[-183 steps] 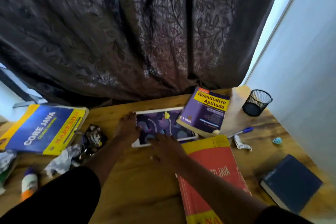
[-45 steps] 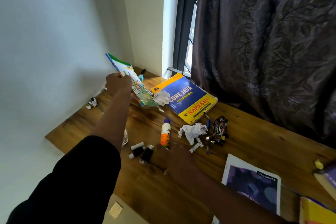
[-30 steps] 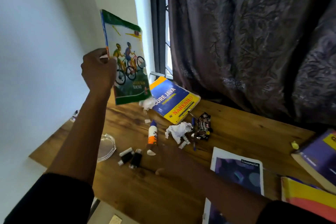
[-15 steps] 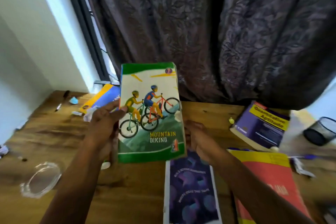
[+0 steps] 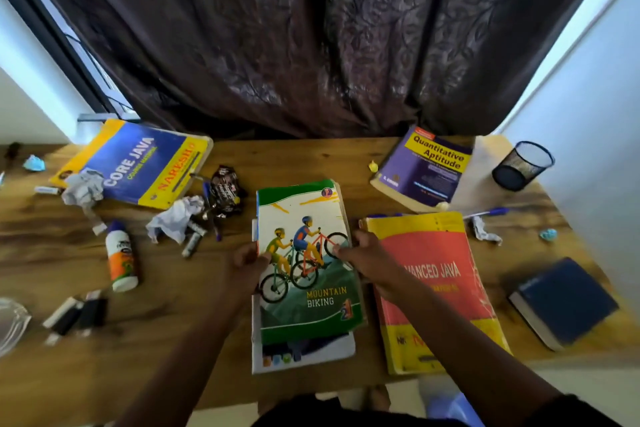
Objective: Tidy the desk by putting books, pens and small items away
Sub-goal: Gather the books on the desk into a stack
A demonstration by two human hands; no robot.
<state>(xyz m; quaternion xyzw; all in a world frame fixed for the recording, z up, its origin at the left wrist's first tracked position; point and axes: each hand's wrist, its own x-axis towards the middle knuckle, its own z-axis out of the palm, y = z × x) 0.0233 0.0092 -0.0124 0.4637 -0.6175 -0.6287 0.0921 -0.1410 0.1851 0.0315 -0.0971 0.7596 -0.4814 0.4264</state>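
The green Mountain Biking notebook [image 5: 304, 204] lies flat on top of the purple notebook [image 5: 311, 354], whose lower edge sticks out beneath it, at the middle of the wooden desk [image 5: 173, 340]. My left hand [image 5: 247, 262] pinches the green notebook's left edge. My right hand [image 5: 363, 253] grips its right edge, thumb on the cover. The red Advanced Java book [image 5: 440, 288] lies just right of it. Core Java [image 5: 138, 163] is at the back left, Quantitative Aptitude [image 5: 422, 166] at the back right.
A black mesh pen cup [image 5: 523, 165] stands at the far right, with a blue pen [image 5: 491, 211] and a dark blue book [image 5: 564, 302] nearby. Crumpled paper [image 5: 176, 218], a wrapper [image 5: 225, 191], a glue bottle [image 5: 119, 256] and small black items [image 5: 79, 314] litter the left side.
The green notebook has come down from mid-air onto the purple notebook. Both hands came down with it and stay on its edges.
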